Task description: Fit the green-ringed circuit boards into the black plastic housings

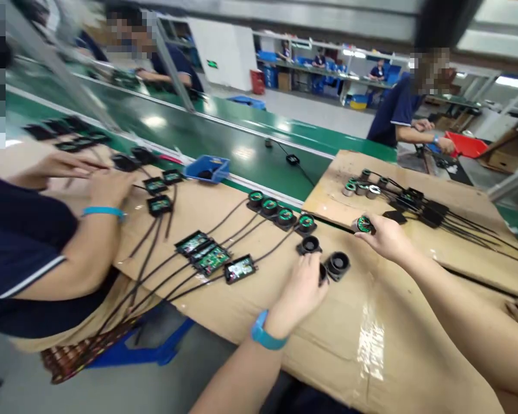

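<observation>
My left hand (300, 287), with a blue wristband, has its fingers round a black round housing (322, 275) on the cardboard; the hand partly hides it. Two similar parts, an upper housing (309, 245) and a right-hand housing (339, 263), sit close by. My right hand (387, 237) pinches a short metal cylinder (362, 224) with a green circuit board in its end, over the edge of the right cardboard sheet. Left of my hands, several black housings with green round boards (285, 216) stand in a row, cabled to open boxes with circuit boards (212, 259).
A co-worker's arm (90, 241) works at the left over more open boxes (159, 204). A blue bin (208, 169) stands beside the green conveyor (242, 150). Metal cylinders (361, 188) and black cabled boxes (431, 213) lie on the right cardboard (414, 253). Other people work beyond.
</observation>
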A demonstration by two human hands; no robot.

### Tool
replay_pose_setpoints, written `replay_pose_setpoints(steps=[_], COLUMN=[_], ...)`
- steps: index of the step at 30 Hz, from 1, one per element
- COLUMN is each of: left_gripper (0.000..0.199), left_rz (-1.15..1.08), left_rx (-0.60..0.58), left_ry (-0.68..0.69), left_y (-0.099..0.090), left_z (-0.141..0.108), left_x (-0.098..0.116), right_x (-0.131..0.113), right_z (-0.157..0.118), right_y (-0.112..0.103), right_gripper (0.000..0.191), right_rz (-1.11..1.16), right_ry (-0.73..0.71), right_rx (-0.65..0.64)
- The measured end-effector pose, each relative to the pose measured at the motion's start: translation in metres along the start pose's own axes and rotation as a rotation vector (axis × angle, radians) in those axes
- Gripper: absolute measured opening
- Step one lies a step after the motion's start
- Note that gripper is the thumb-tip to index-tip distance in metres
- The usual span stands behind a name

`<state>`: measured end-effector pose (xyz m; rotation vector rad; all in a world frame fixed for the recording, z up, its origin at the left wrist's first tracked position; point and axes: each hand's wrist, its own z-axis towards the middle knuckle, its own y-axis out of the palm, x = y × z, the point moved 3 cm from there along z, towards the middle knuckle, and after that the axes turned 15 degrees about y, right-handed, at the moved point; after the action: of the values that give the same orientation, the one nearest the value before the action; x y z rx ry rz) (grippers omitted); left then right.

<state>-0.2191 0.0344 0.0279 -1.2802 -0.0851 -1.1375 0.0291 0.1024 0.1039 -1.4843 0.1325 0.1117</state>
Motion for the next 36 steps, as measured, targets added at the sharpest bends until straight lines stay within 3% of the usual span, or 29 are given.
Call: replay_pose_setpoints(steps=[4,7,10,15,18,21,24,27,32,36], left_gripper=[0.048,0.047,0.059,0.047,0.046,0.05,0.056,0.065,0.049,0.044], left_rz=[-0.148,-0.204,-0.22,-0.281,-0.357,-0.392,-0.401,-0.309,-0.275,-0.351], left_rx=[-0.082,-0.177,-0.258,-0.367,-0.489,-0.552,-0.441,-0.309,-0.248,-0.199], left_ry=[-0.063,-0.028,0.05,0.222,0.254,0.258,0.192,0.113,0.169,0.322], left_y=[-0.001,0.012,0.042,0.091,0.106,0.113,0.12,0.126,0.127,0.128], left_z=[-0.011,-0.024,-0.021,0.031,0.063,0.072,0.064,0.051,0.049,0.052], left_x=[0.007,0.034,0.065,0.089,0.088,0.087,0.084,0.08,0.081,0.086], right_x=[0.024,0.041,0.053,0.074,0.087,0.093,0.093,0.091,0.092,0.096], right_z=[-0.109,-0.17,-0.204,-0.22,-0.223,-0.226,-0.228,-0.228,-0.226,-0.229], right_y=[-0.023,-0.006,0.021,0.04,0.038,0.037,0.039,0.041,0.041,0.037], right_gripper=[0.023,0.02,0.024,0.028,0.028,0.034,0.04,0.033,0.023,0.039], right_rz=[-0.039,-0.071,0.023,0.272,0.325,0.398,0.446,0.439,0.467,0.666], right_ry=[0.174,0.304,0.412,0.461,0.457,0.458,0.444,0.423,0.43,0.482], right_rx=[-0.175,-0.291,-0.295,-0.169,-0.14,-0.14,-0.129,-0.106,-0.054,0.218])
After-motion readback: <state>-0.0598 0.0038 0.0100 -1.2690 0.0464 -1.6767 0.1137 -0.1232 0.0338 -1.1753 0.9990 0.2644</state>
